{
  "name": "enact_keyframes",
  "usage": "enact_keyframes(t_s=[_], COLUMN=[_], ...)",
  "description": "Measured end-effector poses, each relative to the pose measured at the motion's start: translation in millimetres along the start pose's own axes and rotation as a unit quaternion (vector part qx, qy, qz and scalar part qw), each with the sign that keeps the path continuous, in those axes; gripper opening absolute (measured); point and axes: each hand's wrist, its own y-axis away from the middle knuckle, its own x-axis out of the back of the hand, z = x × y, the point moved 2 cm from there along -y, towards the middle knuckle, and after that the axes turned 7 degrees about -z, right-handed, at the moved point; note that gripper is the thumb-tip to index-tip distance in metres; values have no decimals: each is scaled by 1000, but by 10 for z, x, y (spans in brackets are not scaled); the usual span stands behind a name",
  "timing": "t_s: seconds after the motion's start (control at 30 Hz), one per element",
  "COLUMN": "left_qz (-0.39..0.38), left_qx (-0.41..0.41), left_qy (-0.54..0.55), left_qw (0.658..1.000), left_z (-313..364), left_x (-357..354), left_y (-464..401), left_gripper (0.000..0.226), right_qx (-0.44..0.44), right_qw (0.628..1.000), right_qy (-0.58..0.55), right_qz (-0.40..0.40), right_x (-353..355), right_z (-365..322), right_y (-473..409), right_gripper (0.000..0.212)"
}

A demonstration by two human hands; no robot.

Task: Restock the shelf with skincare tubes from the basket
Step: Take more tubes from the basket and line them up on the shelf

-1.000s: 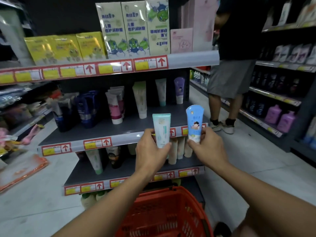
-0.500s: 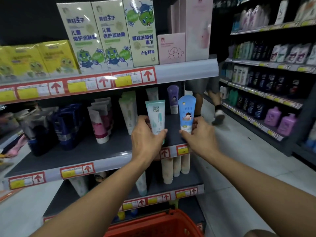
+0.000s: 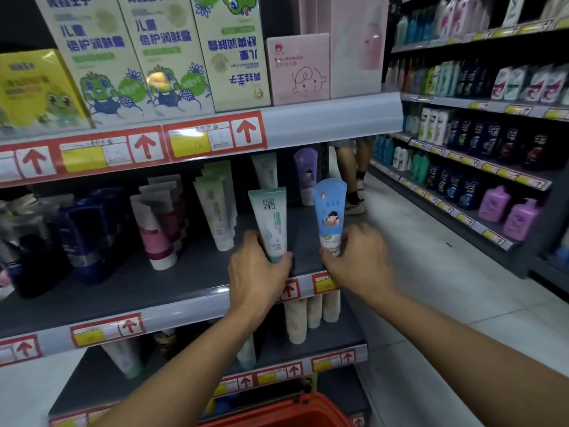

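Observation:
My left hand [image 3: 257,277] grips the lower end of a pale teal skincare tube [image 3: 270,220], held upright over the right part of the dark middle shelf [image 3: 123,291]. My right hand [image 3: 358,261] pinches the bottom of a light blue tube [image 3: 329,211] with a cartoon child on it, also upright, just right of the teal one. Both tubes are at the shelf's front edge; whether their caps touch the shelf is hidden by my fingers. The orange basket [image 3: 286,409] shows only its rim at the bottom of the view.
Other tubes stand on the middle shelf: green-white ones [image 3: 218,211], pink-white ones [image 3: 154,232], dark blue ones [image 3: 89,235], a purple one [image 3: 306,174] at the back. Boxes [image 3: 172,53] fill the shelf above. A person's legs [image 3: 352,177] stand in the aisle at right.
Both hands have carried the tubes forward and lower, close to the middle shelf's front right part. The view has come nearer the shelves, and the basket has dropped almost out of sight.

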Motion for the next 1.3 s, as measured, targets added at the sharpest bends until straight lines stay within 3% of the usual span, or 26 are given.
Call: enact_keyframes(t_s=[0.2,0.4,1.3], left_qz=[-25,-28,-12], left_qx=[45,83,85], left_qy=[-47,-57,-100], left_qw=[998,994,991], left_z=[123,142,9], left_x=[-114,-266,-469], left_y=[-312,-743,-1239], left_gripper=[52,61,69], right_qx=[-49,-80,-68], right_qw=[995,991,994], right_qy=[-4,-2,3], right_qz=[-89,-111,-81], right_x=[-29,-144,-534], right_z=[-55,-106,-117], right_y=[-385,-779,-1271], right_gripper=[42,45,53])
